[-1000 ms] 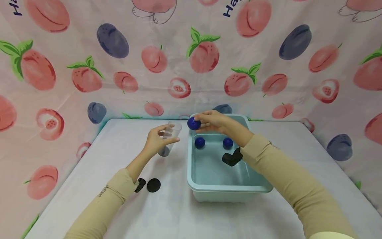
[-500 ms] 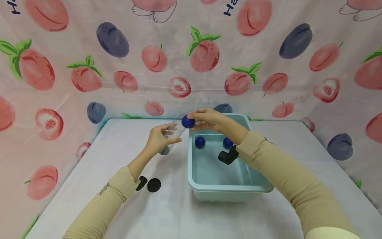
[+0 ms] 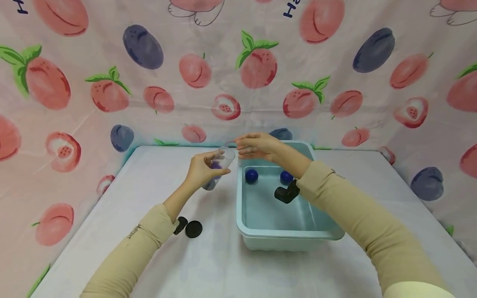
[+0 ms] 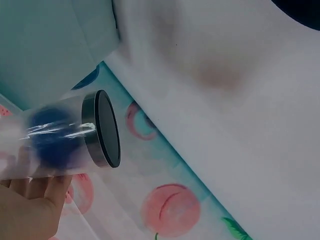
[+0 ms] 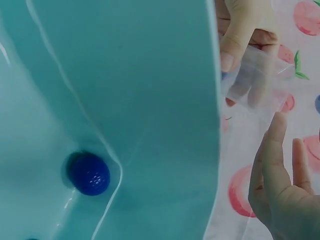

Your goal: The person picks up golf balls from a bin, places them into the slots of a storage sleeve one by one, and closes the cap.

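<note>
My left hand [image 3: 198,169] grips a clear plastic cylinder [image 3: 228,153], tilted with its open mouth up and to the right. Inside it, low down near the black base [image 4: 108,130], is a blue ball [image 4: 54,137], blurred in the left wrist view. My right hand [image 3: 258,147] is beside the cylinder's mouth with straight fingers and holds nothing; its fingertips [image 5: 280,122] are close to the rim. Two more blue balls, one at the left [image 3: 251,176] and one at the right [image 3: 286,177], lie in the light blue bin [image 3: 290,234] under my right arm.
A flat black disc [image 3: 193,229] lies on the white table, left of the bin. The fruit-print cloth [image 3: 223,62] hangs behind the table. A black wrist camera [image 3: 286,194] juts out from under my right sleeve, over the bin.
The right hand carried a blue ball leftward to the cylinder's mouth and let it go; the ball is now inside. The left hand has shifted slightly right and up with the cylinder.
</note>
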`<act>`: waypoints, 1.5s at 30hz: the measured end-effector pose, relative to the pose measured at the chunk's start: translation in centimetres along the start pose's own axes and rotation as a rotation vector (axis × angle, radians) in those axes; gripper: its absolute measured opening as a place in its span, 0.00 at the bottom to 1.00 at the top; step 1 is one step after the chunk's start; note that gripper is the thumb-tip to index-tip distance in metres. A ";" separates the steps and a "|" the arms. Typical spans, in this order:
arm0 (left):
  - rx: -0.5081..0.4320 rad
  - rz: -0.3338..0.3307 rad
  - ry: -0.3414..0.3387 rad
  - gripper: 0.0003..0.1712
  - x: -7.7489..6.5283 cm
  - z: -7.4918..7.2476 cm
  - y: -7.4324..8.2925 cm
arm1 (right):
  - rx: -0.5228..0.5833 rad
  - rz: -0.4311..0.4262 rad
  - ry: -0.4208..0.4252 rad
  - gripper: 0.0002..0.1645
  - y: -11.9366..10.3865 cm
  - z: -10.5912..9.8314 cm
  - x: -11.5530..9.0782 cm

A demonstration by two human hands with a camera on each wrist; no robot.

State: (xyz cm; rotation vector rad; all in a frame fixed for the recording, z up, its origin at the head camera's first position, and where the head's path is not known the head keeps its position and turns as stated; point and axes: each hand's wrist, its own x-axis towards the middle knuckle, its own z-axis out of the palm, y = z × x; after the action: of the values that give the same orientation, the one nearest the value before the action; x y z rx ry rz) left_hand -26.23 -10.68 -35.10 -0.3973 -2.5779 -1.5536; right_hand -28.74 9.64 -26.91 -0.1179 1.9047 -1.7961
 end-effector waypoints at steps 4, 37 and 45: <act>-0.016 -0.004 -0.005 0.32 0.0 0.1 -0.4 | -0.033 -0.006 0.009 0.24 0.2 -0.5 0.0; -0.057 -0.046 0.041 0.28 -0.4 -0.2 -1.3 | -0.170 0.098 0.107 0.26 3.9 -4.2 1.9; -0.062 -0.055 0.034 0.30 -0.5 -0.4 -1.5 | -0.197 0.104 0.131 0.26 4.8 -4.3 2.3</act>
State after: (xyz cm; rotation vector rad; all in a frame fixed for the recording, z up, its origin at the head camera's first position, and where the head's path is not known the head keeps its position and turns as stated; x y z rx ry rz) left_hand -26.19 -11.74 -36.30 -0.3053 -2.5410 -1.6463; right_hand -31.20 13.24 -32.26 0.0311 2.1368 -1.5810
